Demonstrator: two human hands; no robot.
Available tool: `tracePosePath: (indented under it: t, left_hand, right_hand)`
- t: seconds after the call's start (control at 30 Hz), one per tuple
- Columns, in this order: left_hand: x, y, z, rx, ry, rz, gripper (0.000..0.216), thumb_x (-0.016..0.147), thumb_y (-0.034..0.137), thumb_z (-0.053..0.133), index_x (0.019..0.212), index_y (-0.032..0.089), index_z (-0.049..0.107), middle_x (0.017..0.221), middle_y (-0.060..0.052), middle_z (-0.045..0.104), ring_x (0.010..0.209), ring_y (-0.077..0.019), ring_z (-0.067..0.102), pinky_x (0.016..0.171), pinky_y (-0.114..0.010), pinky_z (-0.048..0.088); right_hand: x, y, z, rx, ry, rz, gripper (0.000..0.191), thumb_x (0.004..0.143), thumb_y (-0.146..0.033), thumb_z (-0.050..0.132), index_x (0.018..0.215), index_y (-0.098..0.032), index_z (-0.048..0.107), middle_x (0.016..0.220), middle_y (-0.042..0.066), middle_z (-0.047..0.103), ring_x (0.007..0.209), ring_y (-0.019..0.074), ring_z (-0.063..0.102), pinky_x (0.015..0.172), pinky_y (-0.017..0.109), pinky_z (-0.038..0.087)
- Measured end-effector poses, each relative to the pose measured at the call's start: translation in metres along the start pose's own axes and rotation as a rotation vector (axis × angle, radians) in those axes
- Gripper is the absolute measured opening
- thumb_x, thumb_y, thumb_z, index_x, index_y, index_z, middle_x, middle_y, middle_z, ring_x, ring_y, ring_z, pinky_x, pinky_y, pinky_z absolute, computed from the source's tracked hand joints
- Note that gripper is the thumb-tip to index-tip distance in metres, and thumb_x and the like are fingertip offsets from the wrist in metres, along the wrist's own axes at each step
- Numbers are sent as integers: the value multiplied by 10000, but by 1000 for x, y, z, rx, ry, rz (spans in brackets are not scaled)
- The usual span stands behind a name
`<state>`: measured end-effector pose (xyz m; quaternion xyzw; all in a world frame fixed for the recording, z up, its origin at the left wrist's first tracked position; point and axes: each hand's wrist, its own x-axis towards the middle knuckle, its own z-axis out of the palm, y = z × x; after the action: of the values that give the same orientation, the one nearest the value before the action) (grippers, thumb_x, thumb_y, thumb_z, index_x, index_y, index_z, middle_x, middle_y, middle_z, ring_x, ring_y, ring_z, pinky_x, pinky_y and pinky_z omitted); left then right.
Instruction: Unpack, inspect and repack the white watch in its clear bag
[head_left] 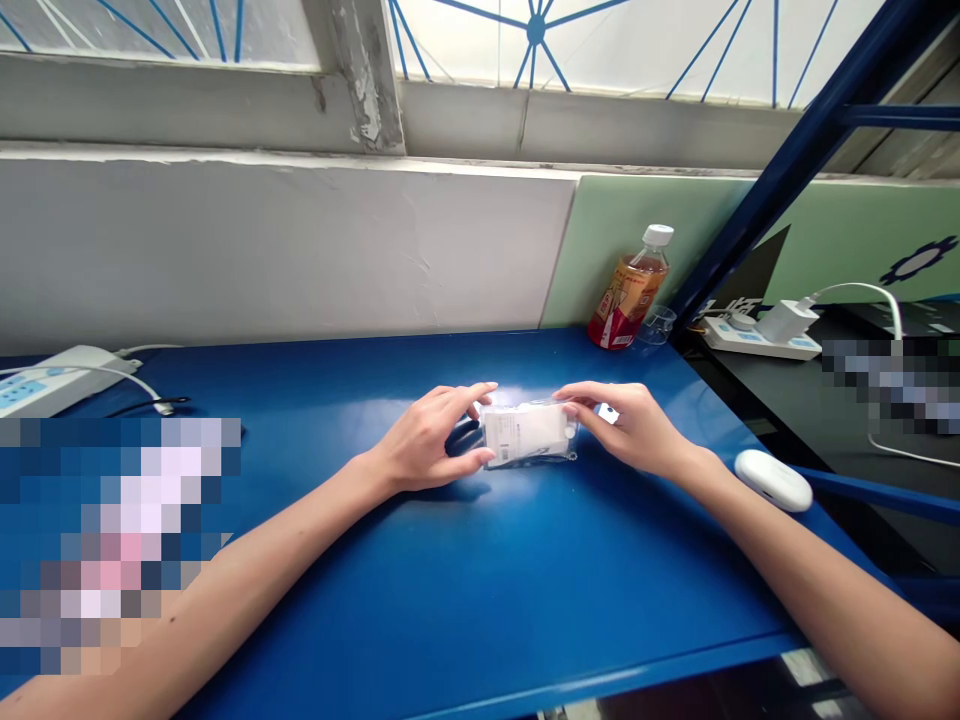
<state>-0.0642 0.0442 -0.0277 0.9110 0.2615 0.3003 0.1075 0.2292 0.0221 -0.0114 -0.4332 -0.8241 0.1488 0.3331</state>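
A small clear plastic packet [527,432] with a white, printed card or box inside is at the middle of the blue table. My right hand [630,425] pinches its upper right corner between thumb and fingers. At the packet's left end is my left hand [431,440], its thumb and fingers spread apart. The left thumb tip meets the lower left corner, while the index finger reaches just above the top edge. Whether the packet rests on the table or is slightly raised, I cannot tell.
A drink bottle [631,290] with a white cap stands at the back right, beside a small clear object [658,325]. A white rounded case [772,480] lies near my right forearm. Power strips [64,380] and cables are at the left; a blue metal post [780,170] slants at the right.
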Motion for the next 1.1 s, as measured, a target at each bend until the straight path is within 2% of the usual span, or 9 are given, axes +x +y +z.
tracePosePath:
  t: [0.13, 0.3, 0.4, 0.53, 0.67, 0.83, 1.1]
  left_hand:
    - [1, 2, 0, 8, -65, 17, 759, 804, 483, 721, 1427, 182, 408, 1342, -160, 593, 1146, -289, 630, 970, -405, 512]
    - [5, 3, 0, -5, -129, 58, 610, 808, 421, 730, 1323, 174, 515, 1327, -147, 596, 1198, -284, 598, 985, -381, 510]
    - [5, 3, 0, 9, -139, 45, 587, 809, 413, 717, 1307, 162, 532, 1307, -149, 605, 1189, -288, 592, 991, -396, 504]
    - [5, 4, 0, 54, -136, -15, 648, 801, 364, 679, 1372, 132, 476, 1337, -170, 579, 1204, -309, 567, 1009, -433, 488]
    - [5, 5, -1, 66, -148, -78, 668, 853, 359, 609, 1440, 122, 396, 1352, -173, 572, 1201, -313, 557, 1011, -458, 480]
    - [8, 5, -2, 63, -208, -98, 646, 829, 518, 665, 1331, 136, 527, 1323, -173, 576, 1218, -330, 540, 1021, -459, 471]
    - [7, 3, -1, 33, -217, -99, 620, 816, 513, 688, 1290, 137, 552, 1300, -164, 585, 1207, -319, 539, 1022, -453, 466]
  right_hand:
    - [1, 5, 6, -147, -91, 24, 178, 979, -276, 517, 1007, -187, 668, 908, 57, 755, 783, 211, 689, 697, 342, 522]
    - [0, 7, 8, -229, -134, 9, 208, 999, -292, 485, 1032, -174, 654, 968, 88, 714, 882, 238, 651, 763, 384, 526]
    - [0, 6, 5, -241, -133, -45, 250, 993, -315, 500, 1131, -161, 640, 1138, 134, 673, 1020, 260, 634, 878, 418, 532]
    - [-1, 4, -1, -223, -252, -126, 426, 959, -418, 559, 1291, -151, 576, 1310, 171, 607, 1201, 302, 571, 998, 455, 506]
    - [-1, 3, -1, -211, -352, -114, 589, 918, -507, 599, 1367, -133, 528, 1374, 188, 571, 1265, 326, 532, 1028, 474, 499]
    - [0, 3, 0, -228, -377, -105, 684, 880, -574, 618, 1383, -120, 522, 1401, 201, 550, 1297, 345, 506, 1061, 491, 475]
    - [-2, 3, 0, -243, -381, -85, 734, 867, -608, 611, 1410, -125, 506, 1455, 205, 501, 1340, 358, 472, 1085, 500, 453]
